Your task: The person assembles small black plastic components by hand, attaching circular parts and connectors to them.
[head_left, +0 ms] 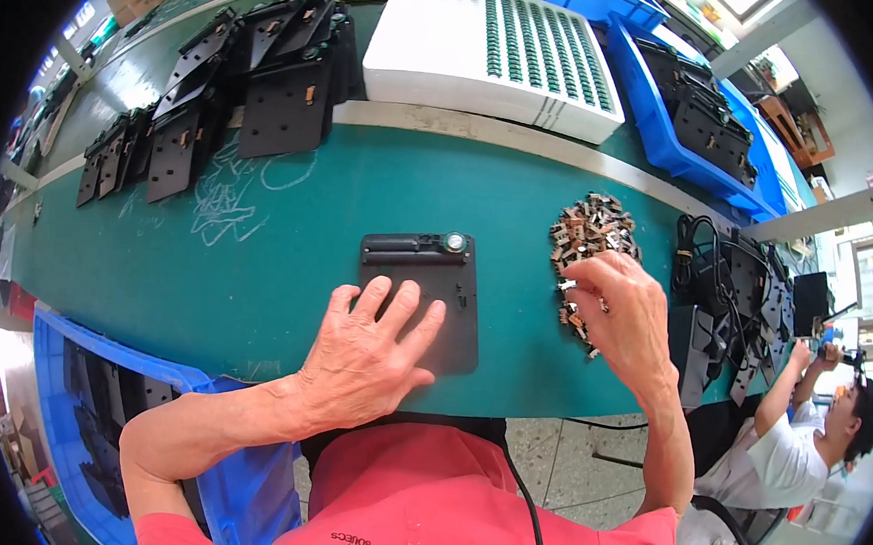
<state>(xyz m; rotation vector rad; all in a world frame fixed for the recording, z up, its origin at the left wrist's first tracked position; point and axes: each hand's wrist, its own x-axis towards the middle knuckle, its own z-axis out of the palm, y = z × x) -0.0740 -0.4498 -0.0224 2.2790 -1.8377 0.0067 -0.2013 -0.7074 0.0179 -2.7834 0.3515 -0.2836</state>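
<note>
A flat black plastic panel (461, 324) lies on the green table in front of me. Along its far edge runs a raised black bar, with a round silver-and-green part (453, 242) at the right end. My left hand (367, 353) rests on the panel's left and near side, fingers spread, holding nothing. To the right is a heap of small metal clips (594, 222), silver and copper-coloured. Over its near part, my right hand (622, 314) pinches a small shiny metal clip (568, 286) between thumb and fingertips; its exact shape is too small to make out.
Black panels (286, 113) lie stacked at the far left. A white foam tray (430, 47) holds rows of round green parts. Blue bins (655, 136) (132, 354) stand far right and near left. Cables (702, 259) and panels lie right, beside a seated co-worker (796, 444).
</note>
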